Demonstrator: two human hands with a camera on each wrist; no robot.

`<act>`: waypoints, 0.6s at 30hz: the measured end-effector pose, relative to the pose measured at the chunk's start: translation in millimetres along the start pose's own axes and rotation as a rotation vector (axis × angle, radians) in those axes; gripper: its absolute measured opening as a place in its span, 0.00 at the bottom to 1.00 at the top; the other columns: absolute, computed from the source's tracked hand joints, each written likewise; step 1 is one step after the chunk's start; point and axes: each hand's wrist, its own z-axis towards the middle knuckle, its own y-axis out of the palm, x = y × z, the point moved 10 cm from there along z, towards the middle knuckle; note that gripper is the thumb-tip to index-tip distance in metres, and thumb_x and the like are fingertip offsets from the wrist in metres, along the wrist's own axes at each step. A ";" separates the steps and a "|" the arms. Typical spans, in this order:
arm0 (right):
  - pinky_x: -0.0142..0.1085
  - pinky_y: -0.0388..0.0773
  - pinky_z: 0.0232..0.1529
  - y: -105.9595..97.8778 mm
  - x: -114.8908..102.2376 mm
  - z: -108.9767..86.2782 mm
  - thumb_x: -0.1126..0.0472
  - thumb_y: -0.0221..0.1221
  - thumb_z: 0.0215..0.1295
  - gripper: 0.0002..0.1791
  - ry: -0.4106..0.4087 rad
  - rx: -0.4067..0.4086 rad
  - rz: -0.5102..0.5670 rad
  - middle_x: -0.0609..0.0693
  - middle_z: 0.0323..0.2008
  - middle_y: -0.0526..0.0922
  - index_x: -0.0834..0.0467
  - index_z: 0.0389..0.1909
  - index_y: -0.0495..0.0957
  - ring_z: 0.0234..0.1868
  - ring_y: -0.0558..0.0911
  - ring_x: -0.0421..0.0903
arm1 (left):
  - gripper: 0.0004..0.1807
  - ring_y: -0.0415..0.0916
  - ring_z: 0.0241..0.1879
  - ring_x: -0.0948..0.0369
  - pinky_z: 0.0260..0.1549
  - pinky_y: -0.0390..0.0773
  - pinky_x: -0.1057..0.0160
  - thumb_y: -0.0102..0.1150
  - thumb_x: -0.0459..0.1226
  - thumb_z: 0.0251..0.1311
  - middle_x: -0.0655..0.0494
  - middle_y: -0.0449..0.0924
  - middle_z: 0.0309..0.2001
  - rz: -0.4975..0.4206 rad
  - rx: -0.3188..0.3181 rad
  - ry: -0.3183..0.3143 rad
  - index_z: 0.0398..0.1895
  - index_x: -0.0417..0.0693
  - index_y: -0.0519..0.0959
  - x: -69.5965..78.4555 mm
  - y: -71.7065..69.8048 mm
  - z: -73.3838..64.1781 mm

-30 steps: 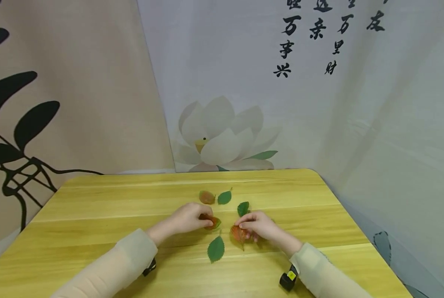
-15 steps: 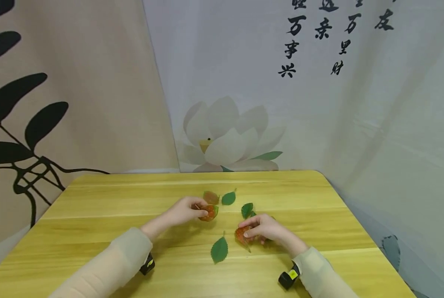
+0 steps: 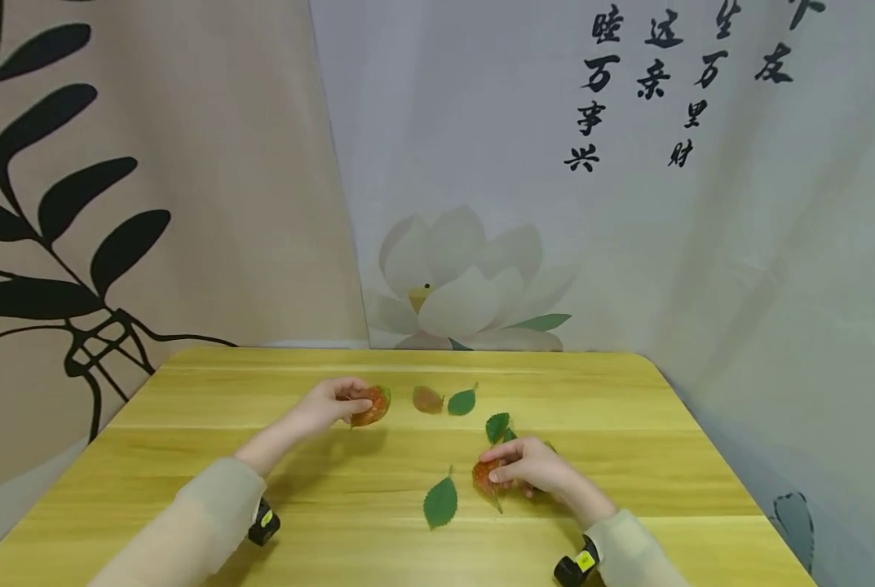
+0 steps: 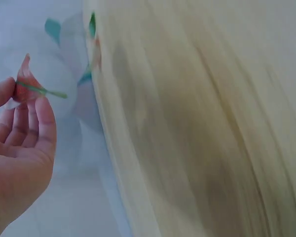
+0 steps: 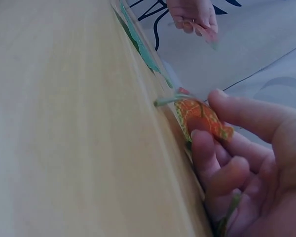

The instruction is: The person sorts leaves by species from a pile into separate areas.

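My left hand (image 3: 332, 403) pinches a red-orange leaf (image 3: 374, 408) above the far left part of the table. In the left wrist view that leaf (image 4: 25, 89) is between thumb and fingers, its green stem sticking out. My right hand (image 3: 536, 466) holds another orange-red leaf (image 3: 485, 478) between thumb and fingers, low over the table. The right wrist view shows the yellow veins of this leaf (image 5: 190, 114); a green stem (image 5: 232, 210) lies by the curled lower fingers, its leaf hidden. A green leaf (image 3: 440, 501) lies left of the right hand.
At the back of the wooden table (image 3: 320, 522) lie a reddish-brown leaf (image 3: 427, 399) and a green leaf (image 3: 462, 402). Another green leaf (image 3: 497, 425) lies just beyond the right hand, a further one partly behind it. A printed curtain (image 3: 481, 163) hangs behind the table.
My left hand has lifted its red-orange leaf from the middle and carried it left and farther back. The right hand keeps hold of its leaf in nearly the same place. The head view has shifted slightly.
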 end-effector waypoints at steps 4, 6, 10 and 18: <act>0.29 0.64 0.14 0.8 -0.6 -1.2 0.59 0.67 0.59 0.19 -0.001 0.000 0.001 0.49 0.27 0.82 0.59 0.52 0.82 0.23 0.76 0.40 | 0.17 0.76 0.36 0.57 0.35 0.80 0.54 0.59 0.37 0.66 0.46 0.79 0.42 0.020 0.044 -0.036 0.52 0.32 0.75 -14.6 -34.1 -10.3; 0.29 0.64 0.14 0.9 -1.7 -1.5 0.60 0.67 0.59 0.20 -0.004 0.000 0.002 0.49 0.26 0.82 0.60 0.52 0.82 0.22 0.76 0.40 | 0.20 0.77 0.37 0.58 0.36 0.80 0.54 0.59 0.37 0.67 0.45 0.79 0.43 0.029 0.075 -0.073 0.54 0.30 0.74 -24.0 -55.7 -16.9; 0.29 0.64 0.14 0.8 -4.0 -1.4 0.62 0.67 0.59 0.19 -0.018 -0.004 0.003 0.49 0.26 0.82 0.61 0.52 0.82 0.21 0.75 0.40 | 0.26 0.76 0.38 0.62 0.37 0.80 0.56 0.59 0.42 0.67 0.51 0.79 0.44 0.032 0.151 -0.158 0.58 0.30 0.71 -48.2 -104.9 -33.5; 0.29 0.65 0.14 1.7 -1.1 -0.4 0.62 0.67 0.59 0.19 -0.021 -0.011 0.012 0.50 0.29 0.83 0.62 0.52 0.82 0.21 0.75 0.39 | 0.33 0.75 0.36 0.70 0.38 0.79 0.58 0.57 0.46 0.68 0.67 0.78 0.40 0.047 0.263 -0.269 0.64 0.27 0.64 -97.8 -174.6 -67.8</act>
